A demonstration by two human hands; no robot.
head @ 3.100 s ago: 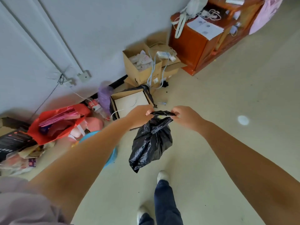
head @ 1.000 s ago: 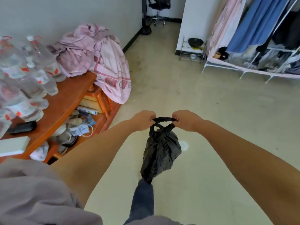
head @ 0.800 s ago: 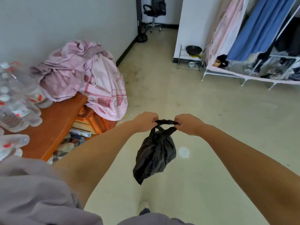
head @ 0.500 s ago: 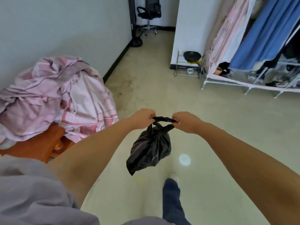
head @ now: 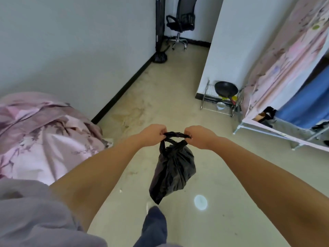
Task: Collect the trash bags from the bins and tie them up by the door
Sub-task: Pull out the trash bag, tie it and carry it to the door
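**Bag held at chest height, corridor ahead open**

The left hand [head: 153, 135] and right hand [head: 200, 137] each grip one end of the twisted top of the black trash bag [head: 171, 171], fingers curled round it; the bag hangs free between the forearms, above the floor [head: 160, 97]. A bare strip of floor runs forward between the left wall [head: 80, 50], edged by a dark baseboard, and a white wall corner [head: 226, 41] on the right. A pink bedding heap [head: 41, 138] bounds the left side. A wire rack [head: 219, 102] carrying a black pan [head: 225, 89] stands against the corner, just beside a wardrobe frame [head: 288, 104] with hung fabric. An office chair [head: 180, 24] stands at the far end; a second dark bag [head: 160, 57] sits by the baseboard near it.
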